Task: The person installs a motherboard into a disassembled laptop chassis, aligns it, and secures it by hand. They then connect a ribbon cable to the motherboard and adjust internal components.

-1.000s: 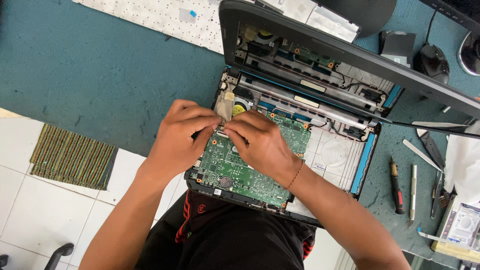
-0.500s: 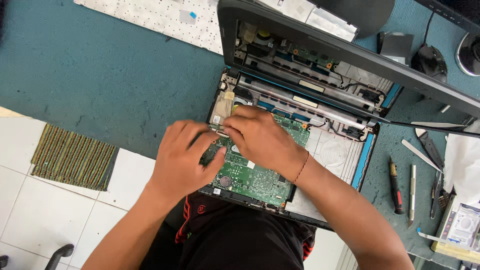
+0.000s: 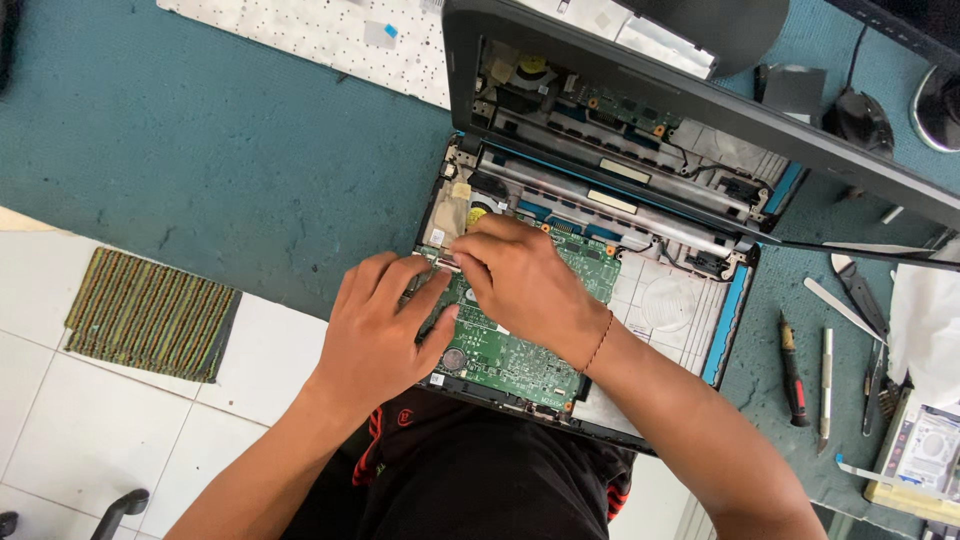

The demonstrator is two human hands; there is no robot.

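Observation:
An opened laptop base (image 3: 725, 320) lies on the teal table (image 3: 220, 160), its green circuit board (image 3: 520, 355) exposed. My left hand (image 3: 375, 335) rests flat on the board's left edge, fingers spread. My right hand (image 3: 525, 280) sits over the board's upper left, its fingertips pinching a small silvery part (image 3: 447, 262) near the fan corner (image 3: 452, 210). The laptop's lid (image 3: 700, 100) stands open behind, with its inner parts showing.
A detached white keyboard (image 3: 310, 35) lies at the table's far edge. At the right lie a red-handled screwdriver (image 3: 793, 372), tweezers (image 3: 825, 385), prying tools (image 3: 850, 290) and a white cloth (image 3: 925, 320). A striped mat (image 3: 150, 315) sits on the tiled floor.
Both hands slid down and left from the fan corner onto the board. The yellowish tape piece by the fan, first between the fingers, now lies uncovered.

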